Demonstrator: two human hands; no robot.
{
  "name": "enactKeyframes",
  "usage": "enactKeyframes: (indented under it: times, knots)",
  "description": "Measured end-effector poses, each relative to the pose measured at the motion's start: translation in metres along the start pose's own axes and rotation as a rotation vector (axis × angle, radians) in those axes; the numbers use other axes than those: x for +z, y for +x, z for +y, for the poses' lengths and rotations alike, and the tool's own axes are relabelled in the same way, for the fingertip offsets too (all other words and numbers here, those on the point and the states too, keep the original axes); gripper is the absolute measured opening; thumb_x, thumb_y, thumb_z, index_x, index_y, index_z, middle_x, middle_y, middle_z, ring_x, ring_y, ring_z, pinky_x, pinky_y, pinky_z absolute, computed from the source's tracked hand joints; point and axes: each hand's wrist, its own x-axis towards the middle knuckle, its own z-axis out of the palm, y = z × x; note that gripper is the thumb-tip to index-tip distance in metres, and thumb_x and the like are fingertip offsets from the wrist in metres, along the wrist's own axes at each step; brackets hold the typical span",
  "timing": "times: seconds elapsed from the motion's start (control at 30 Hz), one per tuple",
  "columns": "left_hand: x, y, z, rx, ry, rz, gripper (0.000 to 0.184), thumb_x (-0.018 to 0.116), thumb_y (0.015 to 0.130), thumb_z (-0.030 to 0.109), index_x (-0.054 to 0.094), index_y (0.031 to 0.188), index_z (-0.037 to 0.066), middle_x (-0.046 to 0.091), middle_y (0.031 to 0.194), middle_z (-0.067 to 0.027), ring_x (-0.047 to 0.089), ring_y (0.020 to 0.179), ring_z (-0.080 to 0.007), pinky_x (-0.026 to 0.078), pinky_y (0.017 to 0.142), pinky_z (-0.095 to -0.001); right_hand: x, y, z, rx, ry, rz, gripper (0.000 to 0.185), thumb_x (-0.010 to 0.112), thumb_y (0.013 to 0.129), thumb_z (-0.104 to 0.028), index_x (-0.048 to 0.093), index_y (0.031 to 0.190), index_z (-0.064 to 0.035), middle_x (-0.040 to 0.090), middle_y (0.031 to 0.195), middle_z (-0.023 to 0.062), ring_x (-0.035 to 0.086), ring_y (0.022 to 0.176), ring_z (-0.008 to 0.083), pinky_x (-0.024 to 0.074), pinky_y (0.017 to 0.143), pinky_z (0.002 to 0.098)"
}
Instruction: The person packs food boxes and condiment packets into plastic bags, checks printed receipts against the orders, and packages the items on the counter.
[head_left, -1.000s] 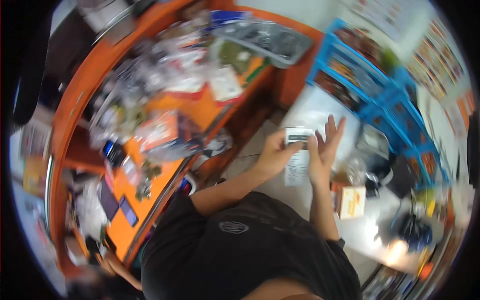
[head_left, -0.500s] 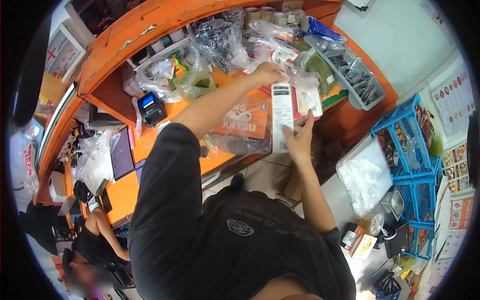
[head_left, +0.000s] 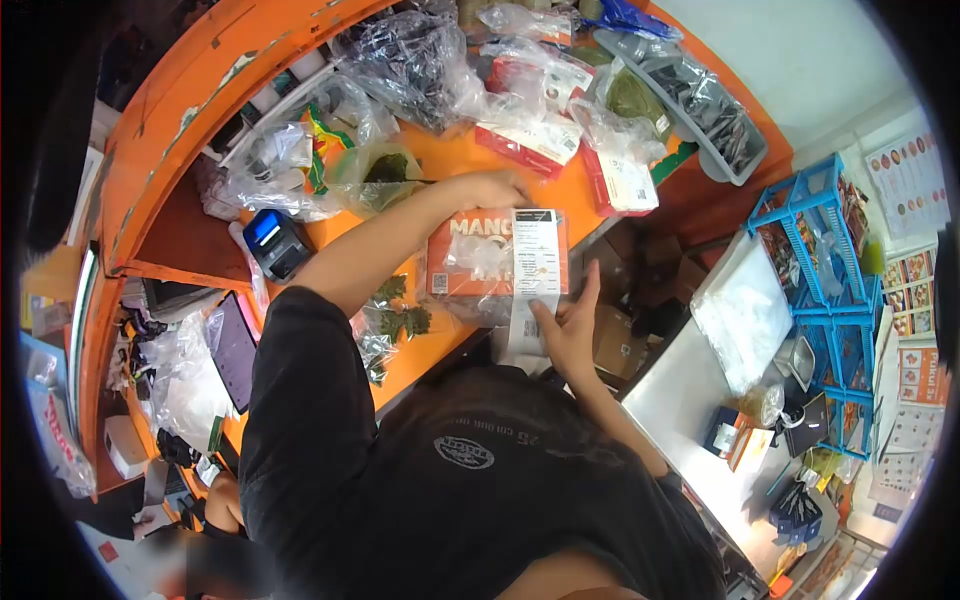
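Observation:
A long white printed receipt (head_left: 534, 258) lies across an orange-and-white printed box (head_left: 482, 262) wrapped in clear plastic. My left hand (head_left: 490, 190) is at the box's top edge, fingers curled by the receipt's upper end; its grip is partly hidden. Lower down, my right hand (head_left: 570, 335) pinches the receipt's bottom end with the thumb on its face, and the index finger points upward. The receipt hangs past the box's near edge.
Red-and-white boxes (head_left: 622, 185) sit behind the hands. A label printer (head_left: 276, 245) stands left. A grey bin (head_left: 745, 160) of black packets is at back right, blue baskets (head_left: 800, 240) farther right. Plastic bags (head_left: 400, 65) crowd the back. Another person's arm (head_left: 224, 503) shows lower left.
Both hands and the receipt have moved down and left in view. The receipt now lies over the bagged box, where before it was to the box's right. The view has shifted.

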Motion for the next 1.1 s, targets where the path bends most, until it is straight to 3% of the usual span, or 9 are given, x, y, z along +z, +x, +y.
enactKeyframes:
  times: [0.17,0.27,0.4,0.53,0.6,0.77,0.9,1.0,1.1]
  knots:
    - [-0.01,0.008,-0.008,-0.026,0.59,-0.207,0.03,0.059,0.081,0.025,0.065,0.101,0.003,0.065,0.095,-0.0108,0.06,0.086,-0.0184,0.046,0.077,-0.0307,0.008,0.012,0.007,-0.118,0.191,0.008,0.091,0.053,0.08,0.011,-0.012,0.141,-0.0083,0.051,0.116,0.0214,0.061,0.084,0.0151,0.0488,0.068,0.0247]
    - [-0.008,-0.009,0.005,0.025,0.619,0.534,0.022,0.061,0.078,0.019,0.062,0.092,0.002,0.064,0.086,-0.01,0.06,0.08,-0.0192,0.046,0.072,-0.0325,0.0,0.013,0.009,-0.03,0.211,-0.067,0.091,0.052,0.081,0.011,-0.015,0.141,-0.0087,0.056,0.11,0.0212,0.06,0.094,0.0189,0.0477,0.08,0.0294]
    - [0.017,-0.11,0.098,0.711,0.124,1.172,0.01,0.062,0.073,0.006,0.057,0.082,0.003,0.06,0.078,-0.0095,0.055,0.069,-0.0278,0.044,0.067,-0.0357,-0.009,0.001,0.026,0.01,0.179,-0.065,0.09,0.053,0.082,0.008,-0.014,0.141,-0.0079,0.061,0.092,0.0169,0.061,0.08,0.0171,0.0493,0.069,0.0272]
    - [0.111,-0.153,0.06,0.946,0.479,1.552,0.03,0.07,0.068,0.009,0.053,0.091,0.001,0.05,0.087,-0.0114,0.049,0.078,-0.024,0.04,0.07,-0.0344,-0.008,0.001,0.04,0.032,0.199,-0.04,0.088,0.055,0.082,0.006,-0.01,0.14,-0.0068,0.061,0.08,0.0138,0.058,0.064,0.0146,0.0476,0.056,0.025]
    - [0.177,-0.151,0.014,0.699,0.46,1.415,0.04,0.072,0.066,0.01,0.05,0.098,0.002,0.045,0.09,-0.0112,0.047,0.084,-0.0221,0.039,0.073,-0.0327,-0.007,0.005,0.044,0.024,0.205,-0.031,0.088,0.056,0.081,0.005,-0.01,0.14,-0.006,0.062,0.079,0.0141,0.059,0.062,0.0145,0.0469,0.052,0.0241]
    - [0.24,-0.11,-0.018,0.167,-0.607,1.002,0.023,0.066,0.079,0.012,0.055,0.096,0.0,0.058,0.092,-0.0084,0.053,0.08,-0.0119,0.043,0.071,-0.0268,-0.008,-0.002,0.034,0.117,0.272,-0.013,0.086,0.058,0.081,0.005,-0.005,0.14,-0.0042,0.061,0.078,0.0136,0.058,0.061,0.0141,0.0474,0.052,0.0245]
    - [0.234,-0.094,-0.035,0.196,-0.912,0.752,0.012,0.058,0.088,0.01,0.059,0.092,-0.002,0.063,0.082,-0.0048,0.056,0.071,-0.0064,0.044,0.064,-0.0224,-0.021,-0.014,0.04,0.103,0.16,0.053,0.077,0.059,0.081,0.005,0.007,0.138,-0.0025,0.06,0.08,0.011,0.058,0.064,0.0142,0.0491,0.058,0.0251]
    - [0.238,-0.092,-0.028,0.215,-0.888,0.849,0.01,0.055,0.089,0.008,0.059,0.09,-0.001,0.064,0.078,-0.0039,0.056,0.069,-0.0056,0.044,0.063,-0.021,-0.029,-0.029,0.054,-0.132,0.001,0.117,0.024,0.053,0.089,-0.008,0.045,0.111,-0.0004,0.057,0.077,0.0052,0.055,0.069,0.0103,0.0448,0.06,0.0227]
    - [0.243,-0.092,-0.033,0.243,-0.899,0.855,0.009,0.055,0.089,0.008,0.059,0.088,-0.001,0.063,0.079,-0.0042,0.056,0.071,-0.0058,0.045,0.065,-0.0217,-0.026,-0.039,0.049,0.101,0.112,-0.085,0.023,0.048,0.093,-0.019,0.058,0.082,-0.0012,0.056,0.07,0.003,0.052,0.062,0.0076,0.0394,0.052,0.0214]
